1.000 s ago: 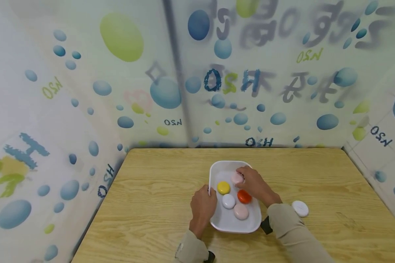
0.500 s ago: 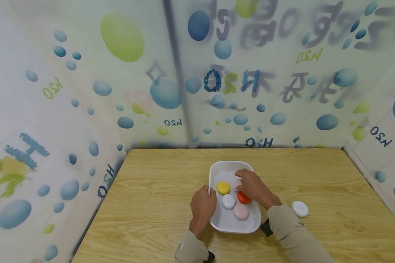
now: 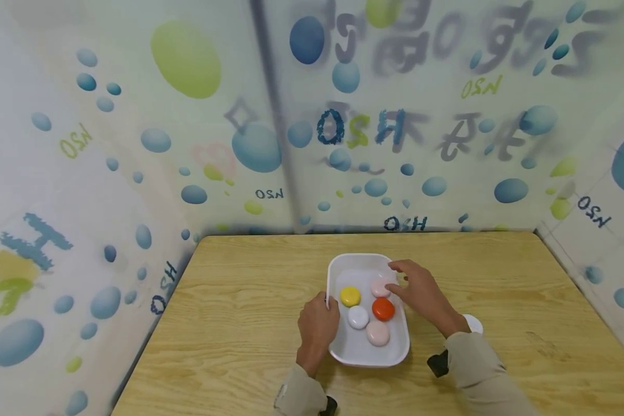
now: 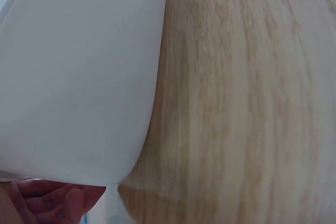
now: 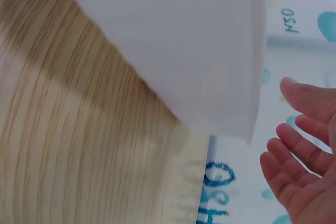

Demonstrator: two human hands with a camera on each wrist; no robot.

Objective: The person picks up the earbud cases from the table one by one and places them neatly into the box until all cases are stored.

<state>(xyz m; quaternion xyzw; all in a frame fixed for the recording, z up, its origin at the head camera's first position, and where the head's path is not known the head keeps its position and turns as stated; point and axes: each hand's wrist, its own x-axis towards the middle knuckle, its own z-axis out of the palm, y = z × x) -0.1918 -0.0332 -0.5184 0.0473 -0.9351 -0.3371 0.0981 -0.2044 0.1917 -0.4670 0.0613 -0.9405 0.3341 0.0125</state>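
Observation:
A white rectangular tray (image 3: 361, 351) stands on the table, its left rim gripped by my left hand (image 3: 318, 325). Inside lie smooth round discs: yellow (image 3: 351, 296), white (image 3: 358, 317), red (image 3: 383, 309) and two pale pink, one at the front (image 3: 378, 333) and one farther back (image 3: 379, 286). Above the tray's right rim is my right hand (image 3: 420, 290), its fingers spread and holding nothing, the thumb tip beside the rear pink disc. In the right wrist view the fingers (image 5: 302, 150) are apart, past the tray's wall (image 5: 199, 51). The left wrist view shows the tray's outer wall (image 4: 89, 77) and part of that hand.
Another white disc (image 3: 473, 323) lies on the wooden table (image 3: 249, 306) right of the tray, partly covered by my right forearm. Walls patterned with blue and green ovals (image 3: 185, 59) enclose the table at the back and both sides.
My right hand has let go of the rear pink disc, having shifted it toward the red one, and has moved right to the tray's edge. My left hand stays on the rim.

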